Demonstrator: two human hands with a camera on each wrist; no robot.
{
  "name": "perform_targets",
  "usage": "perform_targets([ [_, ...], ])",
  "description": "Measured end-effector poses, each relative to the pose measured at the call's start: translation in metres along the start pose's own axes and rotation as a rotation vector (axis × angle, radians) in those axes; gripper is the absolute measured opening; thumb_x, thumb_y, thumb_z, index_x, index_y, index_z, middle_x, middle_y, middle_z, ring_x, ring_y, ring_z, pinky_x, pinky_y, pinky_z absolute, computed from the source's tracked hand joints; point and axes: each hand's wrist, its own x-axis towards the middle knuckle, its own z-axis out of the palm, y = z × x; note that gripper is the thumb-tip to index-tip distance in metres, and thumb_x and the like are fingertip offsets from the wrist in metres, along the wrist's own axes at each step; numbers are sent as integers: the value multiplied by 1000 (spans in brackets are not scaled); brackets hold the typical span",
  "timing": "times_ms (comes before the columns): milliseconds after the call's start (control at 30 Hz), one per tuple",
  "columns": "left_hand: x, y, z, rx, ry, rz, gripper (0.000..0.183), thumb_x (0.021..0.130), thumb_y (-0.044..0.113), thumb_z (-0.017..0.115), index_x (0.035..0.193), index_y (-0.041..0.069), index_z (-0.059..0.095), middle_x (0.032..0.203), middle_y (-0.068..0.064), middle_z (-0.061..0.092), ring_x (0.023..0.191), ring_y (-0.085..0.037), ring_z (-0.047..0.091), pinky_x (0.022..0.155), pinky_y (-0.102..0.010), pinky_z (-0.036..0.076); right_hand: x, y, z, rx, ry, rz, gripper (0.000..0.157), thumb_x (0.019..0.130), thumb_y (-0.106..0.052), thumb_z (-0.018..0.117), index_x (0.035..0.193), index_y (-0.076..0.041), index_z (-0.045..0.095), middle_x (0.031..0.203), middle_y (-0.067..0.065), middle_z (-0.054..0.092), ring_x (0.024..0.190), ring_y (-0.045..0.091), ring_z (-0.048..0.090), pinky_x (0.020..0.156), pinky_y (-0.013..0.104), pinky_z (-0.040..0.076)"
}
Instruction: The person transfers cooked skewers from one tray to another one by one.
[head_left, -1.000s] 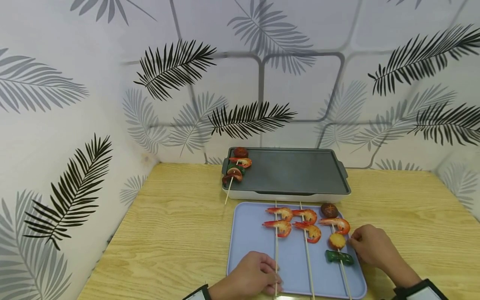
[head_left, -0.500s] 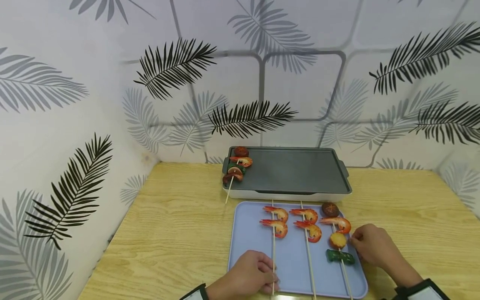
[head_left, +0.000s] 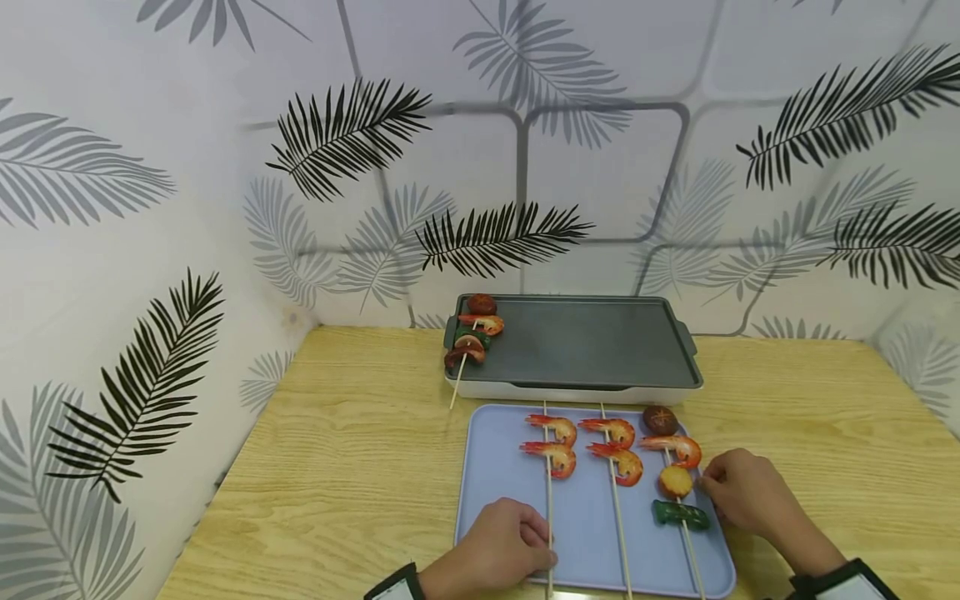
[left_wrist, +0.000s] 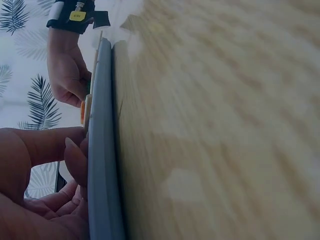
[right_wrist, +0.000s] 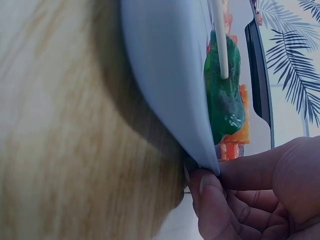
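My left hand (head_left: 504,546) pinches the lower stick of the left shrimp skewer (head_left: 550,460), over the front part of a pale blue tray (head_left: 480,500). In the left wrist view the finger and thumb tips meet close to the tray's edge (left_wrist: 102,165). My right hand (head_left: 742,492) grips the tray's right rim between thumb and fingers; the right wrist view shows the rim (right_wrist: 202,145) between them. Beside the left skewer lies a second shrimp skewer (head_left: 615,458). The right-hand mixed skewer (head_left: 675,482) bears a mushroom, shrimp, corn piece and green pepper (right_wrist: 225,95).
Behind the tray stands a dark flat grill plate (head_left: 577,342) with side handles and a white base. One mixed skewer (head_left: 471,340) lies on its left end, stick over the front edge. The wooden table (head_left: 337,467) meets a leaf-patterned wall (head_left: 600,192) at the back.
The left shrimp skewer has shifted slightly left with my left hand, whose fingertips now reach less far past the stick. My right hand has stayed on the tray rim.
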Motion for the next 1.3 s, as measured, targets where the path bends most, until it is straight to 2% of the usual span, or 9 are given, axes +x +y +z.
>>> perform_targets([
  [267,2,0,-5,83,-8,11,11,80,10,78,82,8,67,67,4,61,61,-6,55,53,-20,43,0,-1,-1,5,2,-4,21,88,-9,66,67,-7,64,56,-3,53,50,12,51,45,28,40],
  [367,3,2,-15,129,32,37,10,84,16,75,83,8,69,63,4,62,56,-7,56,50,-21,42,-1,0,0,20,-3,-8,20,88,-9,66,68,-6,65,57,-3,55,50,12,53,45,28,41],
  [467,7,5,-37,162,118,73,12,89,18,71,85,7,70,62,2,64,51,-9,58,46,-23,43,-1,1,1,27,-5,-10,19,88,-9,66,69,-6,66,58,-2,56,50,12,53,46,27,42],
  [600,16,5,-83,162,286,73,13,93,13,64,92,2,70,70,-2,67,54,-12,60,47,-26,48,0,1,0,23,-14,3,19,89,-9,66,71,-6,67,58,-2,55,51,12,53,46,28,42],
  [700,24,3,-117,94,426,32,16,95,9,61,99,-3,70,76,-7,69,59,-13,64,52,-26,53,1,2,0,20,-14,0,19,89,-10,66,70,-6,67,58,-2,55,51,12,53,46,28,41],
  [800,34,4,-140,-45,491,0,20,97,8,59,107,-7,68,85,-13,70,67,-14,67,61,-27,58,0,3,1,17,-2,-11,19,88,-9,66,70,-6,67,58,-3,56,51,12,52,46,28,41],
  [933,52,10,-154,-172,450,-43,24,97,12,60,111,-7,67,92,-15,71,74,-15,69,69,-29,59,-1,4,0,22,21,-21,18,87,-9,66,69,-6,67,58,-3,56,51,12,52,46,28,41],
  [1033,61,14,-157,-188,395,-69,24,97,12,60,111,-6,68,92,-14,71,77,-15,69,71,-28,59,-1,4,0,28,28,-28,18,87,-9,66,69,-7,67,59,-3,56,52,13,52,46,27,40],
  [1300,74,15,-159,-222,264,-66,27,96,5,60,119,-9,63,105,-23,70,81,-18,69,71,-26,58,1,5,1,18,11,-17,17,88,-9,66,71,-6,67,60,-2,55,54,13,51,48,28,40],
])
